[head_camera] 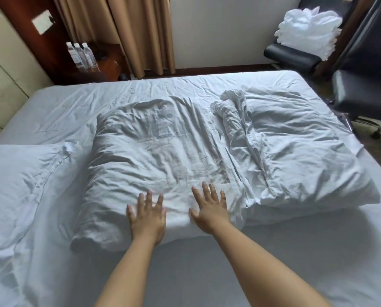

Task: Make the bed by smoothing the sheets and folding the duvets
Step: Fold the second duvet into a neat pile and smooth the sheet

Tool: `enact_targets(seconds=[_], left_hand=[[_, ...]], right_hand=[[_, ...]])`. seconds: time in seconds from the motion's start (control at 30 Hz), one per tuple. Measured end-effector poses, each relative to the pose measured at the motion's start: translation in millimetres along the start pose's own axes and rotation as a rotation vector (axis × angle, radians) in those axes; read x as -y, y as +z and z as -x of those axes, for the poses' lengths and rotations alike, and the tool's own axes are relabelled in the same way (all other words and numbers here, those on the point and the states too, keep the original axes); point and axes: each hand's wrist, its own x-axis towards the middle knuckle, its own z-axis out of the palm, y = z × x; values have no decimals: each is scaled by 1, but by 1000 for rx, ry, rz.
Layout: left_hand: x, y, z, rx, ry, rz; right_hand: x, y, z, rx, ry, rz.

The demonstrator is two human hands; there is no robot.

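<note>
Duvet [163, 156], folded into a thick, creased bundle, lies at the centre of the frame on the white bed sheet [251, 262], with a second rumpled duvet [295, 151] touching it to the right. Both hands press flat on its near edge, the left hand [147, 214] and the right hand [209, 207] with fingers spread wide, holding nothing. The step in hand appears to be smoothing the folded bundle. Next, the hands would likely need to sweep outward across the creases, then turn to the untidy duvet. A pillow [14, 185] lies at left.
</note>
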Motion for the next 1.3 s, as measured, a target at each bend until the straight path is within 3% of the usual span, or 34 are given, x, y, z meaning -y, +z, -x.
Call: enact_targets(seconds=[0.1, 0.17, 0.37, 0.6, 0.8, 0.87, 0.93, 1.03, 1.1, 1.3], left_hand=[[33, 7, 7, 106, 3, -90], [48, 13, 15, 137, 26, -135], [76, -8, 7, -44, 0, 29], [138, -8, -33, 42, -154, 182], [173, 16, -58, 211, -219, 337], [180, 24, -61, 241, -240, 381], [181, 21, -69, 142, -280, 482], [182, 6, -91, -136, -387, 725], [188, 3, -103, -200, -479, 845], [221, 35, -121, 62, -590, 1001]], right_hand=[[1, 11, 7, 114, 6, 44], [9, 16, 11, 105, 24, 39], [66, 2, -2, -18, -79, 30], [139, 3, -50, -47, -125, 28], [140, 60, -51, 127, 85, 56], [144, 69, -44, 113, 121, 66], [157, 64, -47, 31, 123, 28], [183, 51, -63, -117, 46, -8], [198, 46, -75, -138, 4, -12], [196, 68, -96, -72, 32, 24]])
